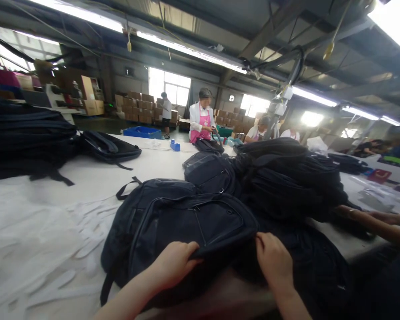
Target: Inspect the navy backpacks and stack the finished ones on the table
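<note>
A dark navy backpack (183, 222) lies on the white table in front of me, its zippered front pocket facing up. My left hand (176, 263) pinches the backpack's near edge, thumb below and fingers on top. At the right end of that edge, my right hand (274, 258) grips the fabric between thumb and fingers. Another dark backpack (210, 173) lies just behind it. Beneath the front edge, the backpack's underside is in shadow.
A tall pile of dark bags (286, 178) stands at right, with a co-worker's hands (363, 218) beside it. More bags (26, 138) are stacked at left. White plastic and strips (53, 231) cover the left table. A person in a pink apron (204, 120) stands across.
</note>
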Motion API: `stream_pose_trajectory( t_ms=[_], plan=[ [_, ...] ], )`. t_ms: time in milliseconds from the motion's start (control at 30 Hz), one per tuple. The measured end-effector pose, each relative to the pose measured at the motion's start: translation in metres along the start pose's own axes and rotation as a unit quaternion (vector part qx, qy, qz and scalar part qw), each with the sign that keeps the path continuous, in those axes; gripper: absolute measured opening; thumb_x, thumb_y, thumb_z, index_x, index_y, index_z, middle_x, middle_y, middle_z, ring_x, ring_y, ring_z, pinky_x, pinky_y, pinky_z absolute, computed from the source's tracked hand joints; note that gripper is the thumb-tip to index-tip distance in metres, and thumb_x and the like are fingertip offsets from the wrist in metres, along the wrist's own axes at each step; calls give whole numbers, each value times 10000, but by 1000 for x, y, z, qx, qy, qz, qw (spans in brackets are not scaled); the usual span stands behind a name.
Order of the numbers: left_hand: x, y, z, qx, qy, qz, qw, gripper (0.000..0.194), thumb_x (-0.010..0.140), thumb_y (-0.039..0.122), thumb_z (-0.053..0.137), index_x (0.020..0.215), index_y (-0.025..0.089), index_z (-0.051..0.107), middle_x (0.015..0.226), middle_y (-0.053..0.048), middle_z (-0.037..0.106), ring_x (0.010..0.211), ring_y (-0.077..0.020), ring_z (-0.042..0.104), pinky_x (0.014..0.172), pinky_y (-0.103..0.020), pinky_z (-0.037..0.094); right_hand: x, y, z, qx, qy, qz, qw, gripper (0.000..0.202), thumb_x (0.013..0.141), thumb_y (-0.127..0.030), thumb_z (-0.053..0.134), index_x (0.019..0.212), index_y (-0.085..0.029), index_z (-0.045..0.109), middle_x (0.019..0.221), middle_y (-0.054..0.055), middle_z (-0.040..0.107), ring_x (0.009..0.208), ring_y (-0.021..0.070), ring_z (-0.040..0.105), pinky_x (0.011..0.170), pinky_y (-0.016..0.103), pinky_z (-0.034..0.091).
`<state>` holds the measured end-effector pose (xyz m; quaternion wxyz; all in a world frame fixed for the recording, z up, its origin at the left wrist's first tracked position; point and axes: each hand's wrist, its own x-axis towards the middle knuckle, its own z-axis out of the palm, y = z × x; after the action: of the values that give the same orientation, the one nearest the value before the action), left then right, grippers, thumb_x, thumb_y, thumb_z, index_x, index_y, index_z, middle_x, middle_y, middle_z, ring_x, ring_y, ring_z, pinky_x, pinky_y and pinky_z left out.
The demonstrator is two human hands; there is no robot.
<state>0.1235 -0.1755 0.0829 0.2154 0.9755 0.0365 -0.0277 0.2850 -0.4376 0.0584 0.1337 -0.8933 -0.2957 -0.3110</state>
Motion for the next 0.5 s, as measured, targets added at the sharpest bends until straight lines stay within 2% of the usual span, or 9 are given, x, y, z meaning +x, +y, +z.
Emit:
stream_pose_trajectory(
  t_ms=[133,300,400,500],
  plan=[
    [5,-2,-1,-4,1,15,1000,344,913,463,435,1072,234,636,934,-82,725,888,-280,680,722,-306,452,36,22,-5,-10,-9,16,1000,160,922,-279,516,940,-193,649,863,41,651,799,196,585,711,314,418],
    [6,1,-9,0,-1,-3,1000,353,931,451,405,1091,232,631,968,-85,724,909,-278,675,766,-328,461,52,14,-7,1,24,-16,1000,183,933,-280,503,928,-181,657,854,36,650,804,182,570,726,297,403],
    [8,19,-14,24,43,-1,999,368,898,470,475,1120,204,601,1068,-108,691,998,-288,639,849,-356,458,45,3,-12,20,38,-61,997,190,945,-248,476,917,-165,645,833,41,640,783,172,555,732,291,394],
    [21,48,-13,59,92,13,994,395,847,485,569,1095,178,576,1094,-124,658,1037,-291,606,887,-363,453,35,-5,-16,41,53,-86,994,185,949,-234,470,909,-159,634,818,44,633,773,168,544,737,287,390]
  ],
)
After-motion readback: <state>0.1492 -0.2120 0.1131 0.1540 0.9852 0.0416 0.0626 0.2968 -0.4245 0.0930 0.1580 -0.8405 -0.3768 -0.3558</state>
